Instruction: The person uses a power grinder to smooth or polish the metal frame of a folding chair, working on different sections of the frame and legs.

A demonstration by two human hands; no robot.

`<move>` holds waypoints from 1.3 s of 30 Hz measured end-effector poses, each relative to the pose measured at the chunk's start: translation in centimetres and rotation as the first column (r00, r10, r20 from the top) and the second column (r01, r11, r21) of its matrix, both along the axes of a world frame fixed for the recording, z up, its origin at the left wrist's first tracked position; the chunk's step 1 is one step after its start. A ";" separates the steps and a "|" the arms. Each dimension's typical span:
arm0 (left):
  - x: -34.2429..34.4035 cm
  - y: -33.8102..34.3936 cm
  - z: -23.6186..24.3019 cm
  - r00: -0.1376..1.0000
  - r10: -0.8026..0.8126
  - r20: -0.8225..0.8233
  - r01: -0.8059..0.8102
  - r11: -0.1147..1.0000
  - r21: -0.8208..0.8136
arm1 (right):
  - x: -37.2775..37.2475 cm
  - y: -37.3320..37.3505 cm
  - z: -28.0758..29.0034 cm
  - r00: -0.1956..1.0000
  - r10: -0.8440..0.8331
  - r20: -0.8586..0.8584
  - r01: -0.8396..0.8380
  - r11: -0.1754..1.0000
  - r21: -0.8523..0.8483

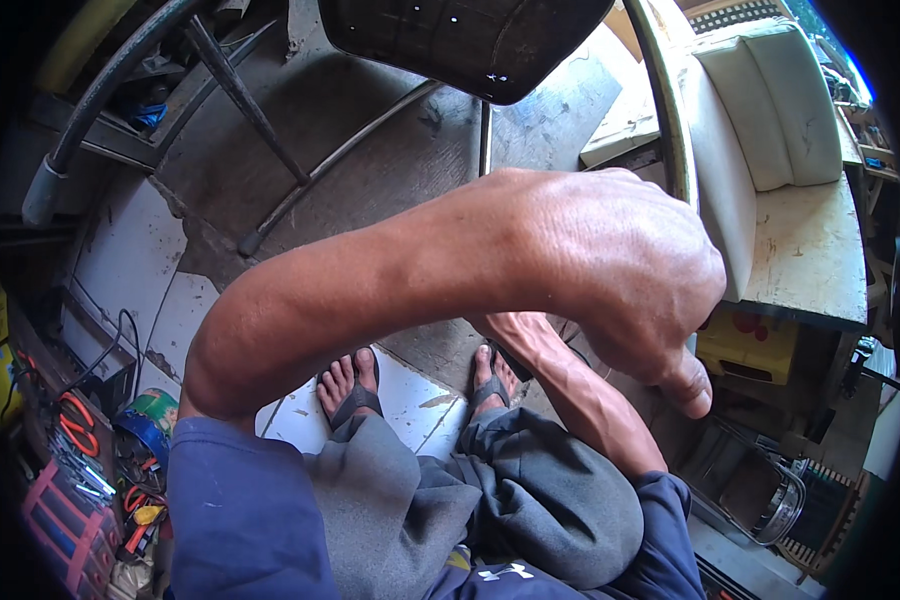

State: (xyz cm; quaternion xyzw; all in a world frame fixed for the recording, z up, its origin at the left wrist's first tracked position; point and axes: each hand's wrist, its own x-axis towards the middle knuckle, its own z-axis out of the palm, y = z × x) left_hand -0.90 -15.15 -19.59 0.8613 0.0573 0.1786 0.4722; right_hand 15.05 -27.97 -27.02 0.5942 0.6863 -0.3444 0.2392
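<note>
My left forearm crosses the middle from lower left to right. My left hand (630, 265) is turned back upward, with its fingers curled out of sight and its thumb pointing down; whatever it holds is hidden. A metal chair leg (667, 115) passes behind its knuckles, and I cannot tell whether the hand grips it. My right hand (515, 326) reaches in from the lower right, beneath the left forearm, which covers its fingers. Ahead is a tube-framed chair with a dark panel (470, 45) dotted with small holes. Its left leg (45, 190) ends in a grey cap.
A cream padded seat (770, 105) stands at right, above a yellow box (745, 345). At lower left are orange-handled tools (78, 425), a blue-and-green tin (150, 425) and a red rack (70, 530). My sandalled feet (352, 385) rest on broken white tiles.
</note>
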 end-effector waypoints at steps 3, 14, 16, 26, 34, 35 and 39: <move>0.5 -0.1 -0.4 0.999 0.042 -0.020 -0.042 0.999 0.012 | -0.2 -0.9 0.9 0.999 -0.038 -0.006 0.039 0.999 0.002; 1.8 0.5 0.2 0.992 0.108 -0.061 -0.109 0.994 -0.002 | -1.5 -5.3 4.0 0.973 -0.225 -0.041 0.225 0.974 -0.017; 1.9 0.6 0.7 0.988 0.116 -0.098 -0.114 0.993 0.029 | -1.6 -5.9 4.5 0.967 -0.251 -0.047 0.250 0.968 -0.019; 2.4 0.4 -0.2 0.984 0.170 -0.051 -0.164 0.981 0.104 | -2.7 -9.0 7.3 0.928 -0.365 -0.081 0.364 0.931 -0.027; 2.4 0.5 -0.7 0.984 0.180 0.001 -0.179 0.979 0.100 | -3.1 -9.7 9.0 0.926 -0.368 -0.082 0.368 0.930 -0.019; 2.3 0.6 -0.6 0.984 0.179 -0.023 -0.175 0.979 0.102 | -3.1 -9.6 9.0 0.928 -0.363 -0.088 0.363 0.932 -0.020; 2.1 0.9 -1.0 0.980 0.195 -0.040 -0.190 0.977 0.095 | -2.7 -9.2 8.7 0.931 -0.348 -0.113 0.346 0.937 -0.033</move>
